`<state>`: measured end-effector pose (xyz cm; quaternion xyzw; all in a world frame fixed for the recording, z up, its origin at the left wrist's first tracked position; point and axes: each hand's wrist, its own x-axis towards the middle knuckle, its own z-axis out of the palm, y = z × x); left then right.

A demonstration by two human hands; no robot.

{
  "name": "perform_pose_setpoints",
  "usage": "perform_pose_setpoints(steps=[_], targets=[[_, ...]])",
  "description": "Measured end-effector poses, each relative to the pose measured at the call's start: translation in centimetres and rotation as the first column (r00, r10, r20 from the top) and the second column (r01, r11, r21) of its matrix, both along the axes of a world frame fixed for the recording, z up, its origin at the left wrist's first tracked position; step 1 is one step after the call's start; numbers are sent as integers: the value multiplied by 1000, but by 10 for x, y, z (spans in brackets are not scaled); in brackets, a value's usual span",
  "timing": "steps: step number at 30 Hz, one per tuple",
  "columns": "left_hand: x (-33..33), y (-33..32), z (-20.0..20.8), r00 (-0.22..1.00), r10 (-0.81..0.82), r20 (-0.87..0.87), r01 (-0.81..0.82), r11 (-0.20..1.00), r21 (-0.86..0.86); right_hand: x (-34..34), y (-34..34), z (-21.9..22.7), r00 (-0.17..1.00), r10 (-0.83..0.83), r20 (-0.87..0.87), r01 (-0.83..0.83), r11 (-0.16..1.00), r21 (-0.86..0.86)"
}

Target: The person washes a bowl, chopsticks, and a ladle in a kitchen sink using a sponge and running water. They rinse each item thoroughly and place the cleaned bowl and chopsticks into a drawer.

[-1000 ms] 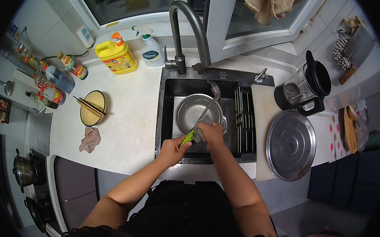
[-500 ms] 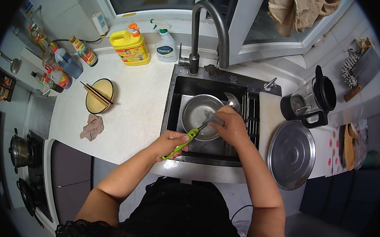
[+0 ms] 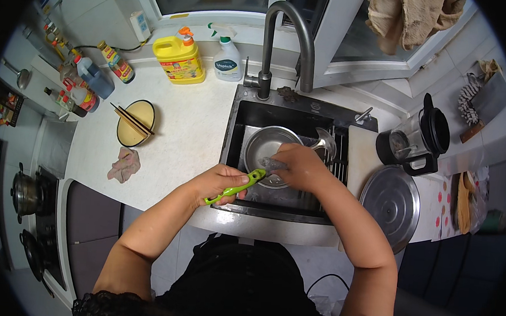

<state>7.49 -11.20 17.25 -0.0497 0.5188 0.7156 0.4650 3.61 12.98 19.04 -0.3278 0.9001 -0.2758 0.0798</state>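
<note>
My left hand (image 3: 223, 182) is closed around the lime-green handle of a slim kitchen tool (image 3: 236, 190), held slantwise over the front of the black sink (image 3: 230, 121). The tool's far end is covered, so its kind does not show. My right hand (image 3: 300, 166) pinches a grey, wet-looking cloth or pad (image 3: 272, 164) against that end. Below both hands a round metal pot (image 3: 250, 146) sits in the sink, partly hidden by my right hand. Beside it on the right, a metal ladle (image 3: 326, 141) rests by the rack (image 3: 340, 155).
A tall grey faucet (image 3: 267, 53) rises behind the sink. To the left are a bowl (image 3: 137, 112) with chopsticks, a pink rag (image 3: 125, 165), a yellow jug (image 3: 179, 59) and a spray bottle (image 3: 228, 62). A blender (image 3: 419, 137) and large metal lid (image 3: 390, 204) stand right.
My left hand has shifted slightly left with the green tool, now held flatter. My right hand has moved slightly down, and more of the ladle shows. The whole view has shifted a little.
</note>
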Motion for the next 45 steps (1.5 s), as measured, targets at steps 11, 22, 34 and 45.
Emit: perform_pose_setpoints(steps=[11,22,34,45], targets=[[-11,-1,17,982,12,190,-37,990,132,-3,3,6,965,103,-239,-134,984,-120],[-9,7,11,984,5,180,-23,995,96,-9,13,0,945,141,-294,-146,989,6],[-5,15,14,999,21,-43,-23,999,-47,-15,10,-2,947,94,-308,-84,995,47],[-4,22,16,955,-135,-265,64,964,-260,-12,5,-10,959,96,-266,-71,992,104]])
